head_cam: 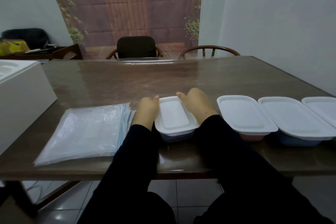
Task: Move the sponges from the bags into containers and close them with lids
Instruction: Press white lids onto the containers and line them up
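Note:
A blue container (174, 135) with a white lid (172, 114) on it sits at the table's front edge, between my two hands. My left hand (148, 110) grips the lid's left side, thumb on the far corner. My right hand (196, 103) grips its right side, thumb hooked over the far rim. To the right stand three more lidded containers: a pink one (243, 112), a blue one (294, 118) and one (321, 109) cut off by the frame edge. A flat stack of clear zip bags (87, 131) lies to the left. No sponge is visible.
A white box (23, 100) stands at the table's left edge. Two chairs (136, 46) stand behind the brown table's far edge (163, 62). Dark sleeves cover my forearms.

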`<state>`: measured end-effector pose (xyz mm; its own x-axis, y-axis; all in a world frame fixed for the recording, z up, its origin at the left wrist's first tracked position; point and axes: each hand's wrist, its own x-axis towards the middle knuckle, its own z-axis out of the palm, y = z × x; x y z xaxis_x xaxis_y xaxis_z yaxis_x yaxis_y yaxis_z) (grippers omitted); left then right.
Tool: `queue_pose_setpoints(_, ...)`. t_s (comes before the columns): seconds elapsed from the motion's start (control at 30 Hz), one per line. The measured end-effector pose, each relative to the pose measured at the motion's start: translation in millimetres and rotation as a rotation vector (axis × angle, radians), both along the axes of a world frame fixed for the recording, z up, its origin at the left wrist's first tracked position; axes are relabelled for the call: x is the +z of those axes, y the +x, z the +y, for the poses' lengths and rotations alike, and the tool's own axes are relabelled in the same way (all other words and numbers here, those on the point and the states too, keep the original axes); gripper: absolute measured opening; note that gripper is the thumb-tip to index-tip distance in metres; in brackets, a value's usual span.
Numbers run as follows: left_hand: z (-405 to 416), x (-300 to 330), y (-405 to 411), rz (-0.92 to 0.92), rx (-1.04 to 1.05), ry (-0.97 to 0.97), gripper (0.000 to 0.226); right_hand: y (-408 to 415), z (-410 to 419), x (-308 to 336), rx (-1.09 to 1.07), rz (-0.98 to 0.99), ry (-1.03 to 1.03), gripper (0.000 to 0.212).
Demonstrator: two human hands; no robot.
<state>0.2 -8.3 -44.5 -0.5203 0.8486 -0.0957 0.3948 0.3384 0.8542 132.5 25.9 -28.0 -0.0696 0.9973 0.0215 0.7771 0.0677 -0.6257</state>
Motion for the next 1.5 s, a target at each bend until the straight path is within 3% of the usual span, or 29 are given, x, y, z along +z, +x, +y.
queue_pose_setpoints(0.13, -9.1, 1.1, -0.1, 0.128, 0.047, 0.043, 0.031, 0.9, -21.7, 11.8, 0.035, -0.069, 0.081, 0.039)
queue_pose_setpoints(0.23, -17.3, -1.4, -5.3, 0.19, 0.056, 0.035, 0.042, 6.7, -38.2, 7.5, 0.076, -0.166, 0.054, 0.028)
queue_pose_setpoints(0.37, -28.7, 1.8, -8.1, 0.445, -0.009, -0.055, 0.048, 11.8, -41.0, -0.3, 0.117, -0.189, 0.049, 0.041)
queue_pose_setpoints(0.47, -27.9, 10.7, -1.2, 0.632, -0.203, 0.013, 0.054, 11.8, -34.2, -1.6, 0.142, -0.164, 0.067, 0.052)
queue_pose_setpoints(0.57, -22.2, 8.1, 5.8, 0.638, -0.476, 0.031, 0.052, 9.5, -30.1, -2.7, 0.151, -0.252, 0.166, 0.044)
queue_pose_setpoints(0.67, -18.6, 0.1, 4.5, 0.74, -0.548, -0.037, 0.051, 4.6, -34.5, -11.4, 0.163, -0.312, 0.244, 0.033)
queue_pose_setpoints(0.83, -17.8, -1.3, 5.7, 0.83, -0.574, -0.113, 0.053, 6.4, -40.0, -21.2, 0.305, -0.401, 0.184, 0.058)
queue_pose_setpoints(1.0, -13.3, 3.1, 2.7, 0.81, -0.649, -0.191, 0.051, 7.1, -33.6, -16.9, 0.401, -0.5, 0.074, 0.06)
queue_pose_setpoints(1.1, -12.5, 1.0, 0.8, 0.793, -0.65, -0.183, 0.052, 7.6, -36.1, -18.8, 0.366, -0.472, 0.112, 0.059)
queue_pose_setpoints(1.27, -9.7, 1.5, -1.3, 0.706, -0.61, 0.0, 0.047, -0.3, -55.2, -20.2, 0.162, -0.387, 0.192, 0.06)
queue_pose_setpoints(1.5, -14.0, 7.8, 9.3, 0.72, -0.209, -0.031, 0.04, 7.0, -67.1, -10.5, 0.174, -0.3, 0.02, 0.066)
